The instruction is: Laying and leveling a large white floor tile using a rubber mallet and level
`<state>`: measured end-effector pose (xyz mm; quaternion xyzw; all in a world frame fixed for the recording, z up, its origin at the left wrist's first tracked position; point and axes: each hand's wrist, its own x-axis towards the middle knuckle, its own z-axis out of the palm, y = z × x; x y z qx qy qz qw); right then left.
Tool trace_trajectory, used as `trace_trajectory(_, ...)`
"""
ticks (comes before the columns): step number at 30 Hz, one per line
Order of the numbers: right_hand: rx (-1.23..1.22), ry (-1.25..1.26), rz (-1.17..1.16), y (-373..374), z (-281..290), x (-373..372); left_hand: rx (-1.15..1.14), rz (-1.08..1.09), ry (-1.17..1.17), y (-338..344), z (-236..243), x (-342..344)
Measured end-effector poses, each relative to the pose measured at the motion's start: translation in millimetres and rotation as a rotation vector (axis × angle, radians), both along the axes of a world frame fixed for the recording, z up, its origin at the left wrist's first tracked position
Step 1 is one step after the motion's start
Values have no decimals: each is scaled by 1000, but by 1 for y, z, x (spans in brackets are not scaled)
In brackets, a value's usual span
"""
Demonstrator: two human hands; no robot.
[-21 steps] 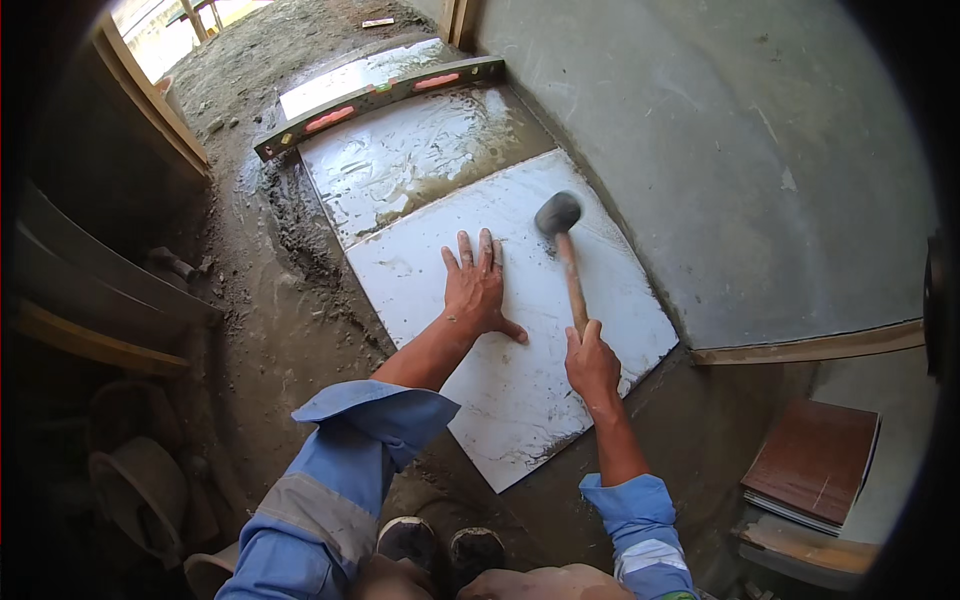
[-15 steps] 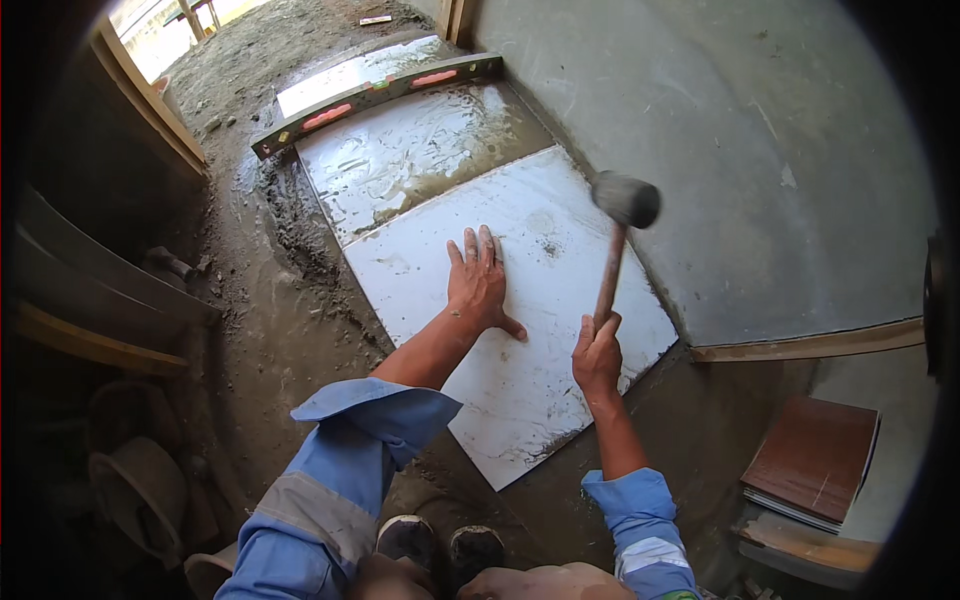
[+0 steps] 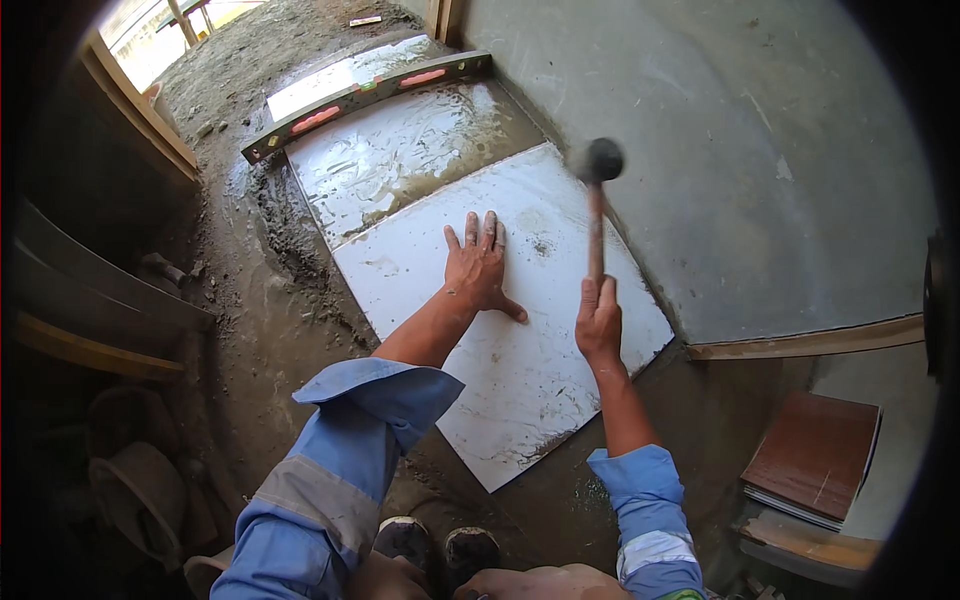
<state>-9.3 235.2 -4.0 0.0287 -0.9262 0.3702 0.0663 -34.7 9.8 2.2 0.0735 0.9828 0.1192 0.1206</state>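
Note:
My left hand [image 3: 476, 272] lies flat with fingers spread on a large white floor tile [image 3: 540, 370], which is speckled with wet mortar. In my right hand [image 3: 600, 322] is the wooden handle of a rubber mallet [image 3: 596, 235]; its dark head, slightly blurred, is raised near the tile's wall-side edge. Whether the head touches anything, I cannot tell. Beyond this tile lies a second tile [image 3: 350, 180], smeared with wet grey mortar. A long spirit level [image 3: 365, 95] with pinkish-red grips rests across the far tiles.
A grey plastered wall [image 3: 740, 180] rises along the right side. Stacked brown tiles [image 3: 815, 455] lie at lower right. Buckets [image 3: 140, 490] stand in shadow at lower left. Wet mortar and dirt [image 3: 270, 310] border the tiles on the left, beside a wooden door frame [image 3: 140, 105].
The mallet head has swung left and slightly upward, its handle now more upright. My left hand stays spread on the tile. The whole view has shifted slightly.

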Motion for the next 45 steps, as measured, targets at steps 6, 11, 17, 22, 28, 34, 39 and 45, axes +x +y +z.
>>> trace_trajectory(6, -247, 92, -74, -8, -7, 17, 47, 10, 18, -1, -6, 1)
trace_trajectory(11, 131, -119, 23, 2, -2, 15, 35, 18, 26, -5, -5, 2)
trace_trajectory(17, 50, -65, 4, 4, -14, 27, 34, 22, 21, -4, -3, 1)
trace_trajectory(22, -198, 30, -59, -8, 17, 41, 57, 20, 29, -3, -6, -1)
trace_trajectory(28, 277, -240, 38, -7, -5, 25, 49, 23, 15, -3, -6, 2)
trace_trajectory(34, 51, -48, -7, -5, -12, 24, 52, 10, 29, -3, -2, -1)
trace_trajectory(39, -249, 111, -24, -18, -2, 23, 40, 12, 15, -5, -6, 0)
trace_trajectory(45, 60, -77, 42, -10, 1, 8, 30, 2, 38, -2, -3, -1)
